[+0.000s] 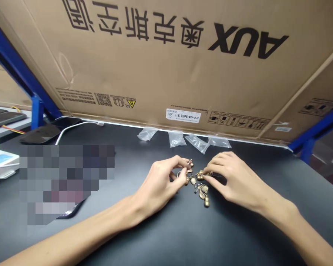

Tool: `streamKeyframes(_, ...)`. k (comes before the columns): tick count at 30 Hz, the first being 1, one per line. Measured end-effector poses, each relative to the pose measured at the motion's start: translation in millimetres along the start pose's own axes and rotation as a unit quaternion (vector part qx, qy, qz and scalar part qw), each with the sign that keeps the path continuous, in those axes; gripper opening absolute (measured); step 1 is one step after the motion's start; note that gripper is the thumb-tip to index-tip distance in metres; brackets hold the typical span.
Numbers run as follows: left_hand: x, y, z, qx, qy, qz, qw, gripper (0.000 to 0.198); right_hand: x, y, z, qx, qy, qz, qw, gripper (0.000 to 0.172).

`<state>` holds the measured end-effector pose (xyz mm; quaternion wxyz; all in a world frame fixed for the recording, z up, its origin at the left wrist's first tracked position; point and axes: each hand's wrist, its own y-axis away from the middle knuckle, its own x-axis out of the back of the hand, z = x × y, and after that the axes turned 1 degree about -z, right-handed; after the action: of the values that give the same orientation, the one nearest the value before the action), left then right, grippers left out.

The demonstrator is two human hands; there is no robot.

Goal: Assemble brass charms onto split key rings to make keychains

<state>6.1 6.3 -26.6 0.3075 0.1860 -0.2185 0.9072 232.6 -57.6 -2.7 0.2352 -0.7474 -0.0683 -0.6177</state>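
A tangle of small brass charms on metal rings (pixel 201 191) lies on the black tabletop (pixel 144 240), between my hands. My left hand (pixel 158 181) comes in from the lower left, its thumb and fingertips pinching a metal ring and small brass pieces (pixel 188 170) at the tangle's upper left. From the right, my right hand (pixel 233 177) has its fingertips on a brass charm (pixel 200 176) at the tangle's top. Parts of the tangle are hidden under my fingers.
Several small clear plastic bags (pixel 177 139) lie behind my hands, against a large upside-down AUX cardboard box (pixel 166 62). At the left are a dark flat device (pixel 40 133), a white cable (pixel 72 129) and a pixelated patch (pixel 63 181). Blue metal framing (pixel 19 62) stands at the left.
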Motion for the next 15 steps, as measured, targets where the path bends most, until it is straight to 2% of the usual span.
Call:
streamKeyframes(10, -4.2, -1, -3, -0.019, -0.018, 0.009, 1.0, 0.013, -8, 0, 5, 0.011, 0.034, -0.052, 0.998, 0.017)
streamKeyframes(15, -3.9, -1, -3, -0.019, -0.033, 0.016, 0.999, 0.011, -12, 0, 4, 0.035, 0.04, -0.034, 0.998, 0.022)
